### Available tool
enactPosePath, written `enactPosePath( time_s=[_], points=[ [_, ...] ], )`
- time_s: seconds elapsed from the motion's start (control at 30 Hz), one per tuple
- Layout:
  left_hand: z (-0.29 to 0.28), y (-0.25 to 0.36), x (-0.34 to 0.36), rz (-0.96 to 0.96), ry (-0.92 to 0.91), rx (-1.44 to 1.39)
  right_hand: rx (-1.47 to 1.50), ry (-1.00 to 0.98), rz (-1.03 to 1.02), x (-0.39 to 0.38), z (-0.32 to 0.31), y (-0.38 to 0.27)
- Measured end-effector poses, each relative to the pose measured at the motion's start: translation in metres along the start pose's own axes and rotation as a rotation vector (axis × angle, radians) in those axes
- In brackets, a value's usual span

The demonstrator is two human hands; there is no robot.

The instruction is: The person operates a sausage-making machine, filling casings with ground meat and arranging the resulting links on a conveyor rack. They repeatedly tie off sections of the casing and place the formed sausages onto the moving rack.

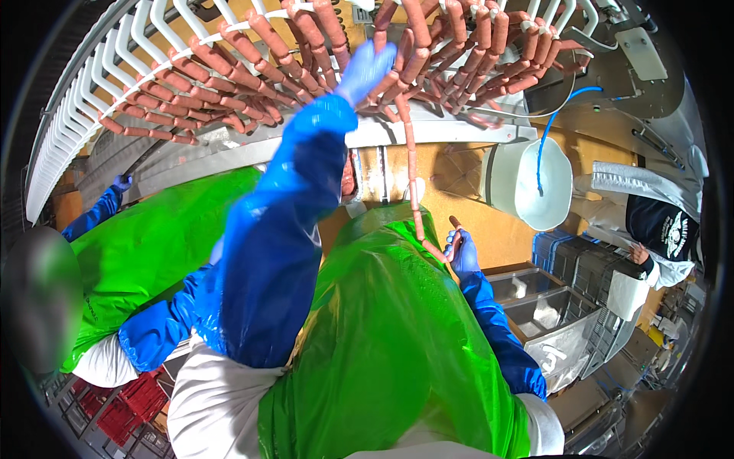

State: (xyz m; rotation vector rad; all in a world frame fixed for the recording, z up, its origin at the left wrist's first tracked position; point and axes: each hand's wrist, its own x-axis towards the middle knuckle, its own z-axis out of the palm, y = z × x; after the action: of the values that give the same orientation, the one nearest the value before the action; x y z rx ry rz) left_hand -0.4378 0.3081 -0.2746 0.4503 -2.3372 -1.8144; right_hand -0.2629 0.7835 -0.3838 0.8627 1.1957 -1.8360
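Note:
Pink sausages in linked strings hang from a curved rack of white hooks across the top. My left hand, in a blue glove, reaches up among them, with a hanging sausage between its thumb and fingers. The palm side is hidden. One string of sausages runs down from the rack in front of my green apron. Lower right, my gloved right hand is closed on the lower links of that string, and a sausage end sticks up above the fingers.
A metal rail runs below the rack. At right are a white tub with a blue hose, grey crates and a person in a dark top. Close on my left stands a co-worker in a green apron.

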Motion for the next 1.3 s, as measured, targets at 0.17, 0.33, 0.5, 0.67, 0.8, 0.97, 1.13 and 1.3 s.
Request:
enactPosePath(
  time_s=[0.17, 0.33, 0.5, 0.67, 0.8, 0.97, 1.13, 1.3],
  points=[
    [0.020, -0.076, -0.128, -0.080, 0.034, -0.407, -0.012, -0.033, 0.031, -0.002, -0.018, 0.015],
    [0.014, -0.123, -0.220, -0.266, -0.076, -0.089, -0.003, 0.016, 0.038, 0.010, -0.025, 0.023],
    [0.008, -0.096, -0.287, -0.797, 0.069, -0.452, -0.037, 0.027, 0.087, 0.020, 0.007, 0.018],
    [0.002, -0.089, -0.294, -0.688, 0.084, -0.509, -0.189, -0.075, 0.021, 0.026, 0.027, 0.008],
    [0.011, -0.079, -0.252, -0.110, 0.495, 0.576, -0.299, -0.154, -0.081, 0.009, 0.066, -0.014],
    [0.019, 0.071, -0.099, 0.251, 0.256, -0.321, -0.622, -0.320, -0.379, -0.038, 0.155, -0.076],
    [0.017, 0.060, -0.009, 0.163, 0.042, -0.295, -0.815, -0.498, -0.531, -0.070, 0.233, -0.158],
    [0.060, 0.006, -0.108, 0.142, 0.297, -0.199, -1.220, -0.717, -0.637, -0.086, 0.318, -0.199]
  ],
)
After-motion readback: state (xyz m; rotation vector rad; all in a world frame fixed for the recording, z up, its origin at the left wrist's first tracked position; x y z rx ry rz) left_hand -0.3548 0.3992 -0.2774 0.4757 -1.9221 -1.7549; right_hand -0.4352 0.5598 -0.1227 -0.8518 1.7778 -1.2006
